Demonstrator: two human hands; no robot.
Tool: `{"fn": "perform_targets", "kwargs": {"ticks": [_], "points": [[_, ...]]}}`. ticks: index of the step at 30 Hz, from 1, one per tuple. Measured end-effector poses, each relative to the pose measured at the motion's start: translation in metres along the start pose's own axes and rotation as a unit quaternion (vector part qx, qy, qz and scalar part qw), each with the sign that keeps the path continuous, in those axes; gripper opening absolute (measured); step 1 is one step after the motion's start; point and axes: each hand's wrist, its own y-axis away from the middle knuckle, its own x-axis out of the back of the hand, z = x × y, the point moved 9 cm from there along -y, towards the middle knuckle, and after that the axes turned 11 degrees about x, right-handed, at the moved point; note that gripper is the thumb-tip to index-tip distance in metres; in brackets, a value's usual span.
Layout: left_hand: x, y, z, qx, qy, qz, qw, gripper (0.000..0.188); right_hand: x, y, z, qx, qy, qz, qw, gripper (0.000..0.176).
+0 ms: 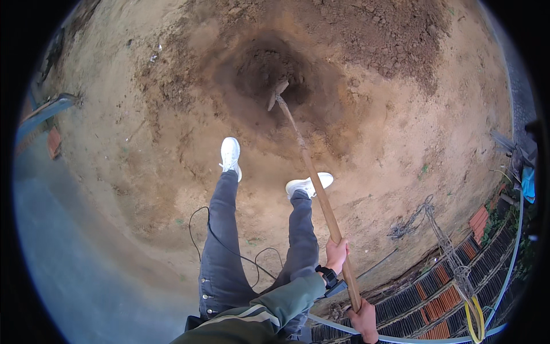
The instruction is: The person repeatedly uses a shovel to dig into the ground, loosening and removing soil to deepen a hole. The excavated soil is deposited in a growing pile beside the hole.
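A long wooden handle (320,185) slants up from the lower right, with a digging head (278,94) of hoe or mattock type at its far end. That head rests at the near side of a dark, dug-out hole (270,64) in the ground. Partway up the shaft, my left hand (337,253) is wrapped around the wood; a black watch-like device sits on that wrist. My right hand (363,318) grips the same shaft near its butt end. The handle passes over my right white shoe (309,184).
Loose dark soil (386,38) is heaped beyond the hole. A black cable (223,245) loops around my legs. Stacked roof tiles (438,305), tangled wire (408,223) and a pale hose (511,258) lie at the right. A smooth grey surface (86,258) borders the dirt at left.
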Motion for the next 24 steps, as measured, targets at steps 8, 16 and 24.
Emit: {"fn": "perform_targets", "kwargs": {"ticks": [8,16,24], "points": [[0.015,0.024,0.039,-0.037,0.02,0.023,0.999,0.013,0.014,0.0,-0.038,0.02,0.027,-0.025,0.999,0.03],[0.036,-0.033,0.115,-0.09,-0.014,0.066,0.994,0.017,-0.008,-0.076,-0.056,0.087,0.04,-0.047,0.994,0.034],[-0.012,-0.125,0.116,-0.155,-0.233,0.3,0.912,0.023,-0.006,-0.189,0.033,0.042,-0.027,-0.034,0.998,0.034]]}}
